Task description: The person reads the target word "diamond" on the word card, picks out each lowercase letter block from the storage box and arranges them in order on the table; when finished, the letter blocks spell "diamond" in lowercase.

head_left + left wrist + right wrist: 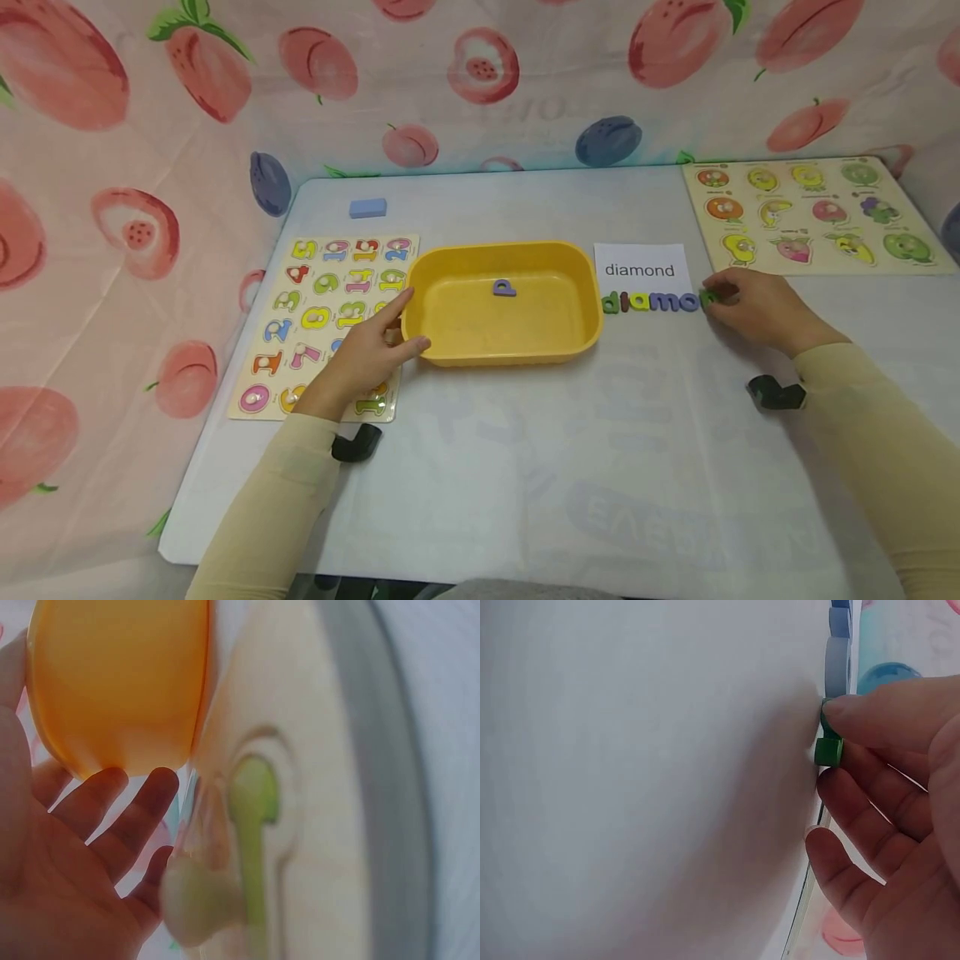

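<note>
My left hand [362, 357] holds the left end of a yellow plastic tray [510, 354], its thumb over the rim near the front corner and the fingers against the outer wall. A lone purple letter [504, 288] lies inside the tray. Between thumb and fingertips, my right hand [761, 310] pinches a green letter [829, 752], mostly hidden by the fingers. That piece is at the right end of a row of colored letters [641, 302] reading roughly "diamo". Directly above the row lies a white card [641, 258] printed "diamond".
A number puzzle board [408, 250] lies partly under my left hand. At the back right is a fruit puzzle board [817, 192]. A blue block [367, 207] sits near the table's back left edge. Fruit-print cloth [540, 50] hangs behind the white table [540, 500].
</note>
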{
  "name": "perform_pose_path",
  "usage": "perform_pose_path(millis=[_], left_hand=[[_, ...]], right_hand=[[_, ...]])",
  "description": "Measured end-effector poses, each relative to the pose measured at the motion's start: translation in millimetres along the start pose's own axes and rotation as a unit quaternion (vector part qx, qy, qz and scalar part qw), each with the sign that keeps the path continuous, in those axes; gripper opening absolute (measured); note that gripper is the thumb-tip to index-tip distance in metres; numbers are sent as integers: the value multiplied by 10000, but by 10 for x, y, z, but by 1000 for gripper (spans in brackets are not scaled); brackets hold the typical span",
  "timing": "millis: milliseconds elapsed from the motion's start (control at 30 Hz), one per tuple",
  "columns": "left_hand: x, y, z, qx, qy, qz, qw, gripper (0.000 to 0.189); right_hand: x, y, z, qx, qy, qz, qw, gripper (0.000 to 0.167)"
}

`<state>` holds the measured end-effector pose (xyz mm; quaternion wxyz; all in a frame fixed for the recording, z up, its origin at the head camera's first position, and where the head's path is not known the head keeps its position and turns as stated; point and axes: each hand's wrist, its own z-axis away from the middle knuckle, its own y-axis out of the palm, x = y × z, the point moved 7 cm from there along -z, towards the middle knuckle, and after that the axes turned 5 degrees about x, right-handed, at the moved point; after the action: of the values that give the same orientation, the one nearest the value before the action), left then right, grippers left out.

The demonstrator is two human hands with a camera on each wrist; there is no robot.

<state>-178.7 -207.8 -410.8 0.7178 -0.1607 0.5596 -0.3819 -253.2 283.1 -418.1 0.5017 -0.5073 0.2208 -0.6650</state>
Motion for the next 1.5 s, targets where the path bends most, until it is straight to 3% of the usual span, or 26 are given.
perform_pose_path(millis=[967,1100,1500], left_hand=[[4,-1,0,54,-53,94,9999,85],[-2,-2,1,53,-61,77,9999,85],[-14,-2,13,46,-89,29,9999,85]], right_hand=[[64,-40,29,16,16,149,9999,49],[173,-116,76,-178,-66,165,9997,52],[798,-220,175,-566,-921,301,9937,49]])
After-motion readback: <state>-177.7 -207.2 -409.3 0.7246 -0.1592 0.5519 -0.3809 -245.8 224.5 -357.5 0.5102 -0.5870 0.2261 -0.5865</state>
